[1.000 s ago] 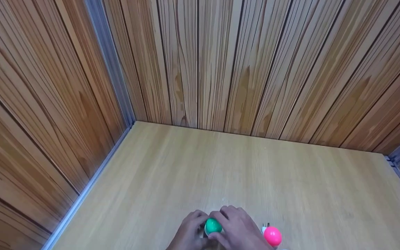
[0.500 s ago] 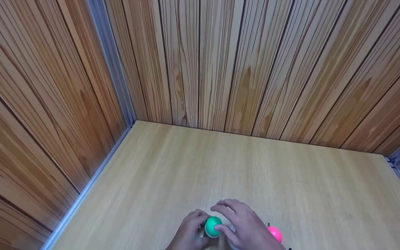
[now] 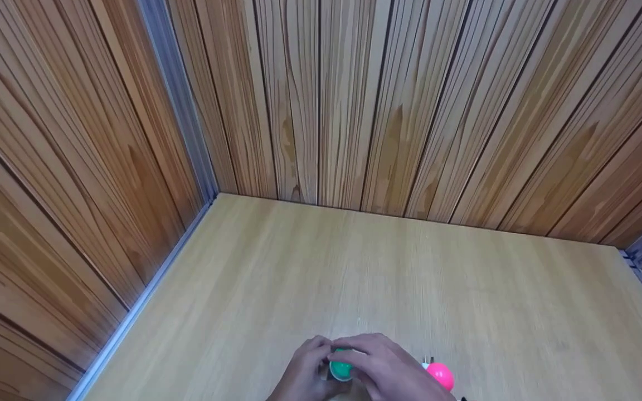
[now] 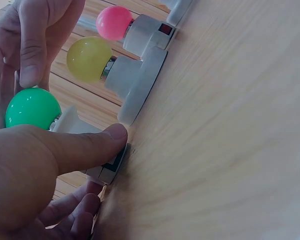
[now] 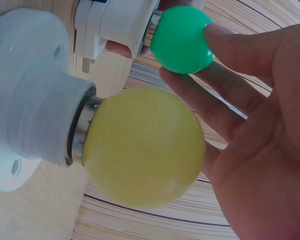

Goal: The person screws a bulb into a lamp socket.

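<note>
A green light bulb point(image 3: 340, 371) sits in a white plug-in bulb holder point(image 5: 122, 22) with metal pins. My left hand point(image 3: 303, 372) grips this holder, its thumb along one side in the left wrist view and fingers on the far side. My right hand point(image 3: 382, 365) reaches over the green bulb and holds it between thumb and fingertips, as the right wrist view shows. Close by this hand, a yellow light bulb point(image 5: 145, 150) stands in a round white bulb holder point(image 5: 45, 115). In the head view, the right hand hides the yellow bulb.
A pink light bulb point(image 3: 439, 377) in a white holder with a red switch point(image 4: 165, 29) stands to the right of my right hand. Part of another white base point(image 4: 180, 11) shows beyond it. Wood-panelled walls point(image 3: 354, 111) border the wooden tabletop point(image 3: 310, 267).
My right hand lifted its fingers off the green bulb half a second ago, and now they are back over it. My left hand keeps its hold on the bulb holder.
</note>
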Motion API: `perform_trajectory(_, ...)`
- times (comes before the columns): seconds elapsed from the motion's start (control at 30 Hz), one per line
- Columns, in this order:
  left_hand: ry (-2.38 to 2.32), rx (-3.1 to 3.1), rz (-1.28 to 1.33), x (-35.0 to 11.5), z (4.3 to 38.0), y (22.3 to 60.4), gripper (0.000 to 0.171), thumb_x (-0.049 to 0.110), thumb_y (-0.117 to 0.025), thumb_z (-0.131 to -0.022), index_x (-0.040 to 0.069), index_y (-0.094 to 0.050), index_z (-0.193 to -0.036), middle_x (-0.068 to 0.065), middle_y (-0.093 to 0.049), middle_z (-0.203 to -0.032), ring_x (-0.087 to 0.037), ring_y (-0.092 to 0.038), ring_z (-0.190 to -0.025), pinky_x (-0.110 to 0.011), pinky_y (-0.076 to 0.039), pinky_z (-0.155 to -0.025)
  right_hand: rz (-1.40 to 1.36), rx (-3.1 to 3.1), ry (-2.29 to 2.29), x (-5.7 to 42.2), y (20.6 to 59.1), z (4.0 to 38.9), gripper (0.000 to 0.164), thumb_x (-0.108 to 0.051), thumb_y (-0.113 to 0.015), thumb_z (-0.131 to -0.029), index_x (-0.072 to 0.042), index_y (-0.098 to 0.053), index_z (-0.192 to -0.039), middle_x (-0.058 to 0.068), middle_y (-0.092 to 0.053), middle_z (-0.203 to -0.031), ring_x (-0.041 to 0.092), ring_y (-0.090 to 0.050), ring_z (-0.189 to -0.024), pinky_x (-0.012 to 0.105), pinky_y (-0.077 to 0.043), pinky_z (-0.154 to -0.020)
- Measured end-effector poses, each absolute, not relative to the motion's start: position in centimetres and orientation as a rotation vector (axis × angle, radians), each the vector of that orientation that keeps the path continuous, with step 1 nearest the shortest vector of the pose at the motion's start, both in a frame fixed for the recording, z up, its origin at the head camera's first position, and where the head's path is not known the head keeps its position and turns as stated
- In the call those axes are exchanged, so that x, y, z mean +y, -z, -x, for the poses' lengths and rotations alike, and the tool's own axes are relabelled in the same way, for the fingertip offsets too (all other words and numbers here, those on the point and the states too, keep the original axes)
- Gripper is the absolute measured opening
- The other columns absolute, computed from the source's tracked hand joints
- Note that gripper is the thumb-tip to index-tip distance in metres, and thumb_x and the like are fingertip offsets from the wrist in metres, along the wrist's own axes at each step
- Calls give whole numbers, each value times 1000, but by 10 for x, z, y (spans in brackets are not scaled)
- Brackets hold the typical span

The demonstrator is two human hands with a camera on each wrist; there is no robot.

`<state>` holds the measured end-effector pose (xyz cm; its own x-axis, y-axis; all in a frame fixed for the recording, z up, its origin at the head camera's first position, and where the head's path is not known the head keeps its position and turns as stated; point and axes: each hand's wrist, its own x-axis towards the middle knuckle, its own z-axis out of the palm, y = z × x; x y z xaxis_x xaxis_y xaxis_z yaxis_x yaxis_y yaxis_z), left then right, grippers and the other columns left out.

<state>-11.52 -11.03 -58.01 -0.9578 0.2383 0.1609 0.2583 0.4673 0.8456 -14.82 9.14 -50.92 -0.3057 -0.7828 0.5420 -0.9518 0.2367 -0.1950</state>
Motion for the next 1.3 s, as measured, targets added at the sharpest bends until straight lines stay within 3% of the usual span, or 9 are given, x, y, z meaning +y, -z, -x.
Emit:
perform_trajectory(0.37, 1582, -2687, 408, -109, 114, 579, 27, 33, -81, -80, 33, -70, -105, 13, -62, -104, 1, -50, -95, -17, -46, -81, -1541, -2259, -656, 89, 508, 145, 53, 0, -71, -80, -22, -62, -128, -3, -68, -120, 13, -67, -103, 32, -55, -86)
perform_trajectory(0.6, 1565, -2695, 400, -110, 114, 580, 29, 30, -81, -79, 34, -71, -106, 13, -62, -102, 1, -49, -93, -16, -45, -78, -1474, -2235, -604, 83, 512, 145, 39, -22, -75, -86, -21, -63, -124, -4, -66, -107, 8, -62, -89, 19, -52, -74)
perform_trajectory(0.8, 1527, -2763, 375, -110, 117, 578, 35, 31, -82, -79, 34, -70, -112, 14, -60, -104, 2, -49, -95, -17, -46, -81, -1315, -2263, -487, 78, 515, 141, 34, -33, -77, -84, -22, -65, -113, -6, -62, -95, 4, -54, -78, 13, -44, -67)
perform_trajectory(1.07, 1487, -2800, 391, -110, 118, 575, 21, 32, -78, -83, 31, -71, -103, 15, -61, -105, 2, -50, -98, -18, -47, -85, -1086, -2264, -257, 71, 520, 136, 42, -54, -77, -76, -21, -62, -99, -10, -51, -79, 1, -38, -68, 12, -28, -62)
perform_trajectory(1.3, 1549, -2851, 348, -111, 120, 573, 18, 31, -77, -84, 34, -70, -101, 17, -58, -105, 2, -49, -98, -19, -48, -86, -1073, -2294, -218, 70, 520, 135, 44, -57, -74, -78, -22, -61, -99, -9, -52, -78, 2, -40, -68, 14, -30, -62)
